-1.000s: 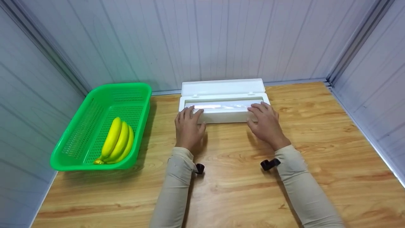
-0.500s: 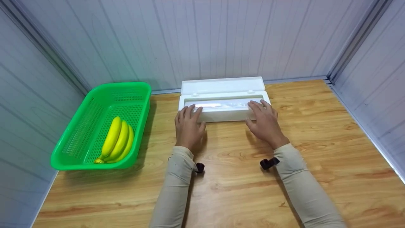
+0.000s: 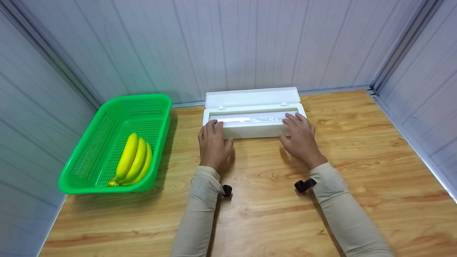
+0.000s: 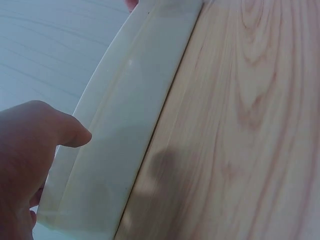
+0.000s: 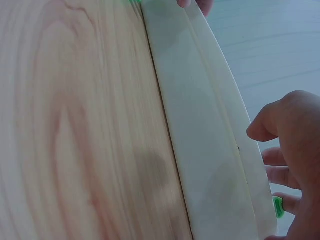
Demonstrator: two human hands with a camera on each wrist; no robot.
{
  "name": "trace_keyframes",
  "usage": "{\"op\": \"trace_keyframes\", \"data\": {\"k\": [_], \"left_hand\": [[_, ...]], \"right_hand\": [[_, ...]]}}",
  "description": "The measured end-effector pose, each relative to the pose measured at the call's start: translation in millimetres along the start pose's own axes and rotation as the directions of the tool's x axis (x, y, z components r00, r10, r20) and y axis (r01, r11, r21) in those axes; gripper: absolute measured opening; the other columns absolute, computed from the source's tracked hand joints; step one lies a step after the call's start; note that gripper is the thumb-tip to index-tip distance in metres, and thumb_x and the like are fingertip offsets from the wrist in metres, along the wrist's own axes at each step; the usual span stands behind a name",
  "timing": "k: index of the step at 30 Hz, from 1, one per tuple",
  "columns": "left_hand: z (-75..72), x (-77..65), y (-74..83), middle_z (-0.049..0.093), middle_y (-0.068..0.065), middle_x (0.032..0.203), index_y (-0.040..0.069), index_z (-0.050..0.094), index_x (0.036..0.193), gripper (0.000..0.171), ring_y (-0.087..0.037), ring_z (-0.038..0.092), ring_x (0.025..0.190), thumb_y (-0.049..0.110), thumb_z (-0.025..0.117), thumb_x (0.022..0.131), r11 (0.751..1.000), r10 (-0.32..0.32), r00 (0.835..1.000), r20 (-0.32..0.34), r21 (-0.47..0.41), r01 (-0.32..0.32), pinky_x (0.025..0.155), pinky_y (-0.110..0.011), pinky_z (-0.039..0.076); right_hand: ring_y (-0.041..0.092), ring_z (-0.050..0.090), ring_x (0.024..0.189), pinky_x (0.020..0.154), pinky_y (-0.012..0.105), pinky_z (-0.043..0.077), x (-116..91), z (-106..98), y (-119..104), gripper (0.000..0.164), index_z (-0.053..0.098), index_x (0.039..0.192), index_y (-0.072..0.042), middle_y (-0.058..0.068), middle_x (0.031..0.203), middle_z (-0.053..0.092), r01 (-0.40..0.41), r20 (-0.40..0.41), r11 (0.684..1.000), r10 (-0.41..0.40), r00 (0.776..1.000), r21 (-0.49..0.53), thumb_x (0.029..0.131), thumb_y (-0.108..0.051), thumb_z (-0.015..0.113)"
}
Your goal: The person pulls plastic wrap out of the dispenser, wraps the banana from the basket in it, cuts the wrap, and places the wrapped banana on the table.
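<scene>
A long white box stands near the back wall with its hinged lid raised. Glossy clear plastic film lies along its opening. At the box's left end is my left hand, fingers loosely bent over the front edge; its thumb lies at the edge in the left wrist view. My right hand is at the right end, fingertips over the opening and thumb by the front wall. The right wrist view shows a small green piece beside a finger. What the fingertips touch inside is partly hidden.
A green plastic basket on the left holds a bunch of yellow bananas. Light panel walls enclose the wooden table at the back and both sides. A black camera mount sits at the right wrist.
The left index finger has shifted a little leftward along the box's front edge, closer to the other fingers. The right hand, box and basket have hardly moved.
</scene>
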State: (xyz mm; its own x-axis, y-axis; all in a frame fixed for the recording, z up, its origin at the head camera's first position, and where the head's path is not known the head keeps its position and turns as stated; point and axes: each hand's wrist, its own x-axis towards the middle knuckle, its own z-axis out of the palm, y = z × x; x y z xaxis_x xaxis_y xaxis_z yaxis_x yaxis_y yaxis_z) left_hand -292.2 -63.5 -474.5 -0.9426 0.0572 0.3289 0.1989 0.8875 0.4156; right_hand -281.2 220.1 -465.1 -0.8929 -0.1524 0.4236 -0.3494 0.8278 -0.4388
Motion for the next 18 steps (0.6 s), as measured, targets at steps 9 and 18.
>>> {"op": "trace_keyframes", "data": {"k": [9,18], "left_hand": [[-2.0,3.1,0.0,0.035,-0.014,0.150,0.013,0.051,0.144,0.058,-0.032,0.029,0.139,0.032,0.068,0.092,0.999,-0.002,1.000,0.010,0.046,0.001,0.117,-0.049,0.015],[1.2,5.6,4.7,0.039,-0.011,0.148,0.015,0.050,0.146,0.059,-0.030,0.029,0.139,0.033,0.067,0.093,0.997,-0.018,1.000,0.010,0.082,0.017,0.115,-0.050,0.015]], "right_hand": [[0.040,0.034,0.139,0.105,0.070,0.023,3.0,2.3,-2.7,0.043,0.062,0.131,0.003,0.014,0.141,0.054,-0.006,-0.012,1.000,0.006,1.000,0.007,0.093,-0.017,0.067],[0.040,0.042,0.129,0.102,0.070,0.023,11.2,-2.2,-7.0,0.040,0.066,0.126,0.002,0.016,0.131,0.060,-0.080,0.005,0.995,0.080,0.997,-0.053,0.094,-0.021,0.059]]}}
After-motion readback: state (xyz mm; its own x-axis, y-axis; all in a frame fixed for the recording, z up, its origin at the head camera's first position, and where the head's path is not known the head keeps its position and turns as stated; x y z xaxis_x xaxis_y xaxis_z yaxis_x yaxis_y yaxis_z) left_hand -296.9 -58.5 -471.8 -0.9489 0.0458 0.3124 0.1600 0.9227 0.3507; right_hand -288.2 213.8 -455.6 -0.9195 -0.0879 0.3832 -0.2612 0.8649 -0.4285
